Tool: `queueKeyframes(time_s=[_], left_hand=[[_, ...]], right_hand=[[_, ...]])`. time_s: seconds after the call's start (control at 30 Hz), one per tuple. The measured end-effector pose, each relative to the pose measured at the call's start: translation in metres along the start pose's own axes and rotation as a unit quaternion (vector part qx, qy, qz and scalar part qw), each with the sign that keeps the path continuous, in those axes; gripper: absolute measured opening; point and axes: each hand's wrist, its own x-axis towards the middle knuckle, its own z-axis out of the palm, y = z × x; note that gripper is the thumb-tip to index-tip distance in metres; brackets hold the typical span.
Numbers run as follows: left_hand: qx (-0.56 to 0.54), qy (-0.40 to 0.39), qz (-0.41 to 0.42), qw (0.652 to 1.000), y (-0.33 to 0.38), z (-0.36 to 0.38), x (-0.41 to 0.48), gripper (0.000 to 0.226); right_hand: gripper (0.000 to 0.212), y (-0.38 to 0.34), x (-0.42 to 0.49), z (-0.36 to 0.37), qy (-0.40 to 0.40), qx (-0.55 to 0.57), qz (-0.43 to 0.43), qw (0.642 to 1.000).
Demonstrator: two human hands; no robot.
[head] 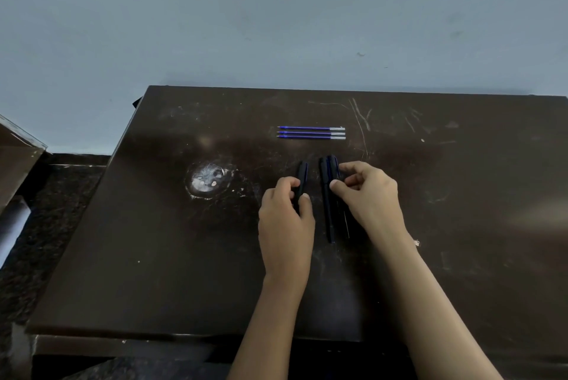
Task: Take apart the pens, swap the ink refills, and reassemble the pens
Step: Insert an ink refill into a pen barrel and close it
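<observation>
Pens [326, 204] of black plastic with blue trim, gripped near middle of scratched dark brown surface [153, 256].
Left hand [285, 219] curled round single pen [302, 176], thumb and fingertips pinching barrel, far end pointing toward wall. Right hand [368, 195] bent at knuckles, thumb and fingers pinching outer pen [334, 166]; inner pen [325, 219] touching it on left side, lying flat, just beside left hand. Farther back, well apart from both hands, three thin blue ink refills [311, 132] with pale ends, side by side, crosswise to pens. Off to left, round pale worn patch [209, 179] on surface. Behind, plain blue-grey wall [276, 26].
</observation>
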Motion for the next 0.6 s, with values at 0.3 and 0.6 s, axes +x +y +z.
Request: queueKeyframes(time_s=[0.3,0.6], left_hand=[[0.046,-0.024,0.008,0.999,0.0042,0.0054,0.0011,0.029],[0.058,-0.062,0.018,0.996,0.0018,0.0060,0.0030,0.038]], right_hand=[[0.042,-0.0018,-0.0025,0.0104,0.002,-0.019,-0.024,1.000],[0.042,-0.0025,-0.0055,0.0079,-0.004,-0.031,-0.022,0.999]])
